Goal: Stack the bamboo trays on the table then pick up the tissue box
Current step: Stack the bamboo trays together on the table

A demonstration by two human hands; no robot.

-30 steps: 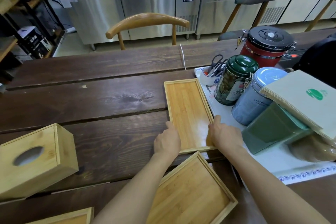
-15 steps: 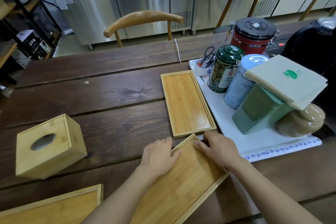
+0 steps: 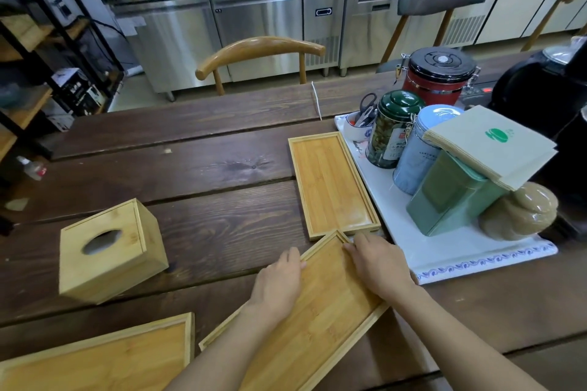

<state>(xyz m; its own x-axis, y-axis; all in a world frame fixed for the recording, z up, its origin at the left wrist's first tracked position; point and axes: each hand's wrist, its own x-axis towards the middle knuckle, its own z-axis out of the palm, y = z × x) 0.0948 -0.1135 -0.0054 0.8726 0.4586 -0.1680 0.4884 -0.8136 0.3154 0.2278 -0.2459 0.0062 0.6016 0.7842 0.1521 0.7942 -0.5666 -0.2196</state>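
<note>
Both hands on the mid bamboo tray (image 3: pixel 320 305), near edge of table (image 3: pixel 190 168). L hand (image 3: pixel 279 282) lies flat, fingers over the tray's left rim; R hand (image 3: pixel 379 263) curls over the far right rim by its corner. Looks like a light two-sided grip, not a firm clamp. My read: I'm holding both long sides so it stays level when I lift it.

Tray's far corner touches the near end of the narrow tray (image 3: pixel 333 187), which lies just beside the white platter (image 3: pixel 476 260) w/ canisters (image 3: pixel 394 130) on the right side. Third tray (image 3: pixel 104 355) at near-left corner, apart from the others. Nothing stacked yet.

Tissue box (image 3: pixel 111 247) sits left of centre, tilted askew, untouched, well clear of the trays.

Surface: dark wood planks, visible gaps between boards. Rim could snag if I slide, so lifting is better. Room: steel fridge units (image 3: pixel 254 19) behind, wooden chair (image 3: pixel 260 47) at the far edge, shelving at left.
</note>
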